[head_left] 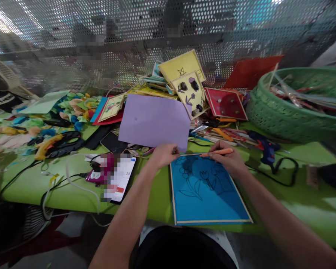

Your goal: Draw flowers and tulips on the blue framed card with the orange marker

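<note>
A blue board (pixel 210 209) with a pale stick frame lies on the green table in front of me, bearing dark line drawings of flowers. My right hand (pixel 229 160) is closed around an orange pen (pixel 224 151), its tip pointing left at the board's top edge. At the board's upper left corner is my left hand (pixel 166 154), fingers pinched together near a small dark bit too small to name. Just beyond my left hand, a sheet of purple paper (pixel 154 119) leans over other things.
A green basket (pixel 294 121) of sticks stands at the right, a blue glue gun (pixel 267 149) before it. Framed pictures, including a red one (pixel 226 104), pile up behind. Leftward lie a phone (pixel 123 179), a purple power strip (pixel 102 172), cables and a yellow glue gun (pixel 49 147).
</note>
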`<state>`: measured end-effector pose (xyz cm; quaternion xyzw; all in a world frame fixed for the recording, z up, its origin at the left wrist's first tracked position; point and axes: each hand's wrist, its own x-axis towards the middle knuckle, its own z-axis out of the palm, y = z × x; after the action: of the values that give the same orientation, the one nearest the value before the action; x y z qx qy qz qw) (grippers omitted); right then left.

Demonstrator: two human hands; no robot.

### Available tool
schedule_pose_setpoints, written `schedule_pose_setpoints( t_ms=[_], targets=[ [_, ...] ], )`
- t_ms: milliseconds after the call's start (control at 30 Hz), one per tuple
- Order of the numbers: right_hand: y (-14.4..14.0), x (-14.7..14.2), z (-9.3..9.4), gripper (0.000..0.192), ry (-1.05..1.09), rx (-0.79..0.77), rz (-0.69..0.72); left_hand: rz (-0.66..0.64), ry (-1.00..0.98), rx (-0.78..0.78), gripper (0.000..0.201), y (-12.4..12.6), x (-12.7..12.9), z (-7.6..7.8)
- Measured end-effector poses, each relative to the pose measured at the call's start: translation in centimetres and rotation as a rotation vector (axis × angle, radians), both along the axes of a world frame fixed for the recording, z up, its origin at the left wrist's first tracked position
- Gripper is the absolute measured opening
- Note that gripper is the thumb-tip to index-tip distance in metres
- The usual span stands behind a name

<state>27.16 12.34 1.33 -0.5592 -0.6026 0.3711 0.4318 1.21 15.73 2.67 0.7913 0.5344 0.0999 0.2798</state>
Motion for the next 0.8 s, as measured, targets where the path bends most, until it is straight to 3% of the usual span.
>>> schedule_pose_setpoints(
  t_ms=[800],
  targets=[
    [0.15,0.32,-0.88,0.015,-0.053,0.043,0.018,0.003,-0.002,0.017,0.007,0.05,-0.09,-0.36]
  ],
)
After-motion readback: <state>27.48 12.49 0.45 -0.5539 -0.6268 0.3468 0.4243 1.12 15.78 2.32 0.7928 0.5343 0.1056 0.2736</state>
